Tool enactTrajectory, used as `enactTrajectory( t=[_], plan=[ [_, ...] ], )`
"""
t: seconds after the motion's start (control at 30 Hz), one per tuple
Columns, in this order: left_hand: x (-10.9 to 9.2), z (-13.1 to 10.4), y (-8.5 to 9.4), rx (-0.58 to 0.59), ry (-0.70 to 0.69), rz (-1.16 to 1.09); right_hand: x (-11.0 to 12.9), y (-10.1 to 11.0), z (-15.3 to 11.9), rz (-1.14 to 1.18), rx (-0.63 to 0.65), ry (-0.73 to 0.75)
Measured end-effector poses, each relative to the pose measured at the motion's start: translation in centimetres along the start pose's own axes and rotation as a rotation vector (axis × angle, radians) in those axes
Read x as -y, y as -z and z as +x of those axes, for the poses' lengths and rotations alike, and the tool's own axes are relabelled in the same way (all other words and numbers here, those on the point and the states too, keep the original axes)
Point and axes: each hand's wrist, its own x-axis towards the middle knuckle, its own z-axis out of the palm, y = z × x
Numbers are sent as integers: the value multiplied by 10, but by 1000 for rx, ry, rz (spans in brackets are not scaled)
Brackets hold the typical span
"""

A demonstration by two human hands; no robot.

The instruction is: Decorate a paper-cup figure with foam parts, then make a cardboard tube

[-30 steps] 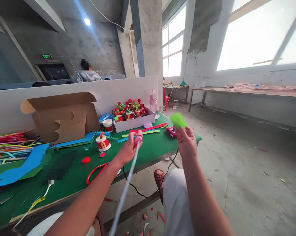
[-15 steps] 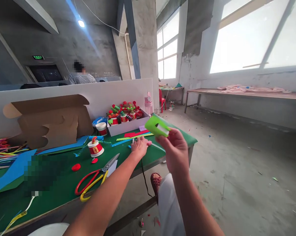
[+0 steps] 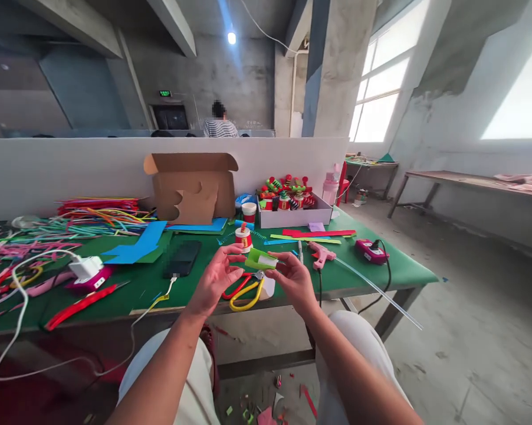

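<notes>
A bent piece of bright green paper (image 3: 253,258) with a white patch is held up above the table's front edge. My right hand (image 3: 296,282) pinches its right end between thumb and fingers. At its left end, the curled fingertips of my left hand (image 3: 215,278) hold the edge. Just behind the paper stands a red and white paper cup (image 3: 243,238) with coiled green arms. Scissors with red and yellow handles (image 3: 247,297) lie below the paper, partly hidden. Right of my hands, a pink glue gun (image 3: 322,255) rests with a long clear glue stick in it.
A white box (image 3: 295,218) of cup figures stands behind. Paper strips (image 3: 319,234) lie before it. At left are a phone (image 3: 183,258), a charger (image 3: 86,268), a red-handled tool (image 3: 82,306) and pipe cleaners (image 3: 102,215). A power socket (image 3: 371,251) sits right.
My left hand has left the glue gun and come to the green paper. My right hand has brought the paper lower, in front of me. The view has swung left.
</notes>
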Motion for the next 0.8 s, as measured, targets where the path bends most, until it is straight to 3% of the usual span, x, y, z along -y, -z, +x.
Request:
enactTrajectory(
  t=[0.07,0.2,0.33,0.43,0.6,0.8],
  plan=[
    [-2,-2,5,7,-9,19,-8,-7,1,-6,28,-6],
    [-7,-3,22,-98,-5,153,-20,-14,0,-65,135,-38],
    [-8,-2,35,96,41,398,-28,-17,-2,-128,269,-122],
    [-6,-1,34,165,34,546,-31,-17,-4,-125,295,-148],
    [2,1,26,49,-12,713,-34,-13,-5,-168,283,-127],
    [9,4,22,68,-160,784,-35,-11,-4,-157,232,-128]
  ],
)
